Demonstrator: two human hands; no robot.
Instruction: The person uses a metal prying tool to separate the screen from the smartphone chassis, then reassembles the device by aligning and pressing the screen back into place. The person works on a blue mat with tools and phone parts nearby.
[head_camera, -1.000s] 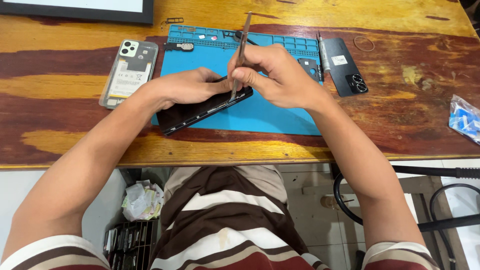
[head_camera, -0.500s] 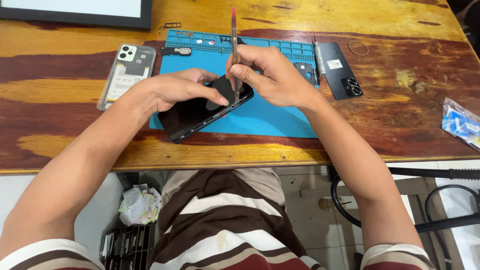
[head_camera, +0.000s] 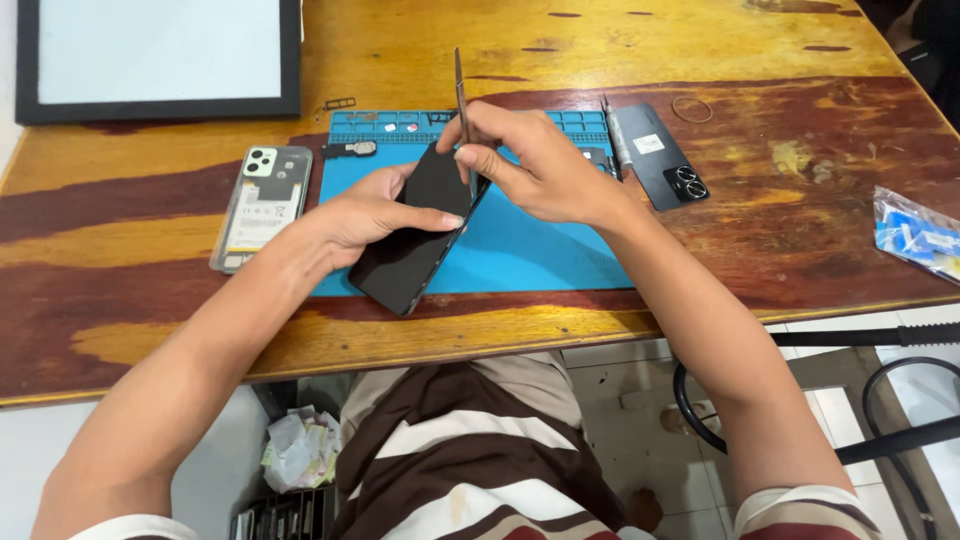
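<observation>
A black smartphone (head_camera: 415, 240) lies tilted on the blue repair mat (head_camera: 530, 250), its dark screen up. My left hand (head_camera: 365, 215) grips its left edge, thumb laid across the glass. My right hand (head_camera: 535, 165) pinches a thin metal pry tool (head_camera: 460, 85) that stands upright, its lower end at the phone's right edge near the top. The tool's tip is hidden behind my fingers.
An opened phone body with a green camera block (head_camera: 262, 203) lies left of the mat. A black back cover (head_camera: 660, 157) and a slim tool (head_camera: 610, 125) lie to the right. A black-framed white board (head_camera: 160, 55) sits far left; a blue-white packet (head_camera: 915, 235) at the right edge.
The phone has turned from nearly flat to a steeper diagonal under my left hand. My right hand has kept the tool at its edge, shifting towards the top.
</observation>
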